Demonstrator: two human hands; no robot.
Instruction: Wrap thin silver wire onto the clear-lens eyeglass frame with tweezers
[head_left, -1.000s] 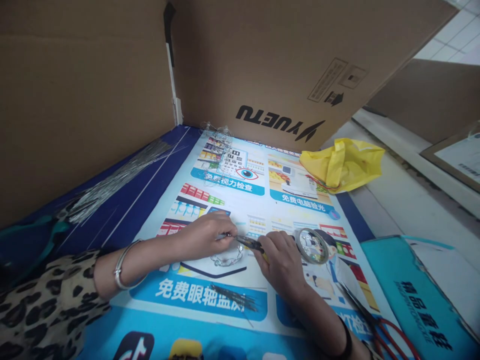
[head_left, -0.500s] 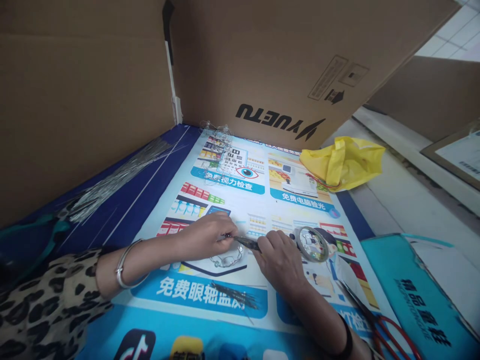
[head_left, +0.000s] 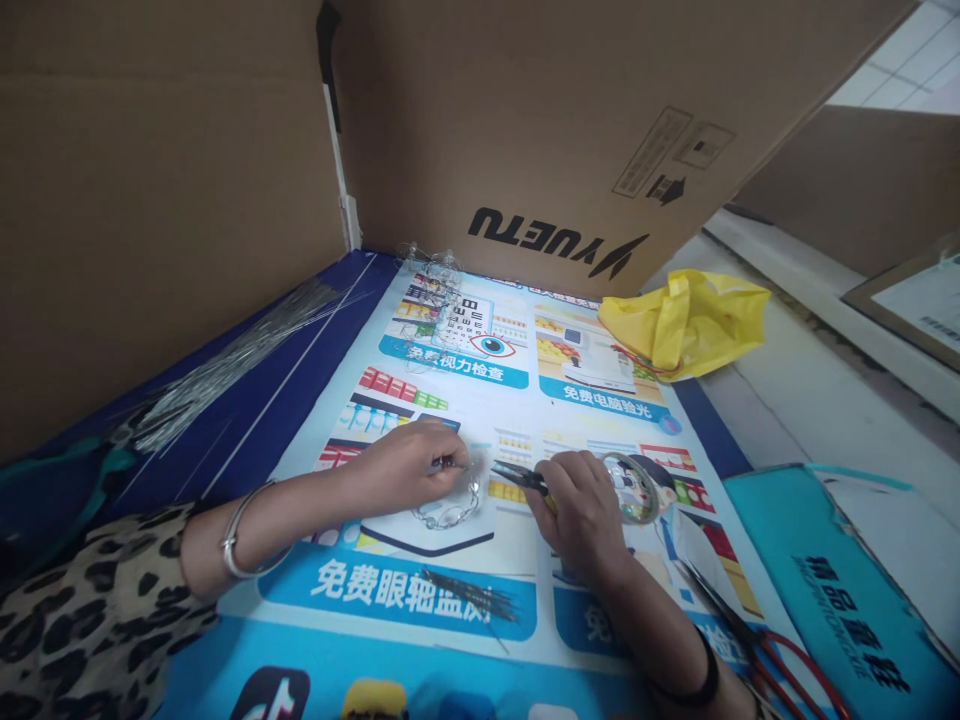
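My left hand (head_left: 420, 460) is closed in a pinch on one end of a thin wire chain with clear beads (head_left: 450, 517), which hangs in a loop below the fingers. Something small and dark also shows between those fingers, too hidden to name. My right hand (head_left: 581, 505) is wrapped round a pair of needle-nose pliers (head_left: 521, 476). Their dark jaws point left, slightly parted, a short gap away from my left fingertips. Below the chain, a small bunch of short dark wires (head_left: 469, 595) lies on the printed poster (head_left: 517, 560).
Behind my right hand is a roll of clear tape (head_left: 637, 490); red-handled scissors (head_left: 787, 665) lie at the lower right. Long wires (head_left: 240, 360) spread along the left, and tangled wire pieces (head_left: 431, 285) at the back. A yellow bag (head_left: 686, 325) sits by the cardboard wall (head_left: 525, 110).
My right hand has drawn the pliers back to the right, away from my left fingers. The left hand stays nearly in place with the chain.
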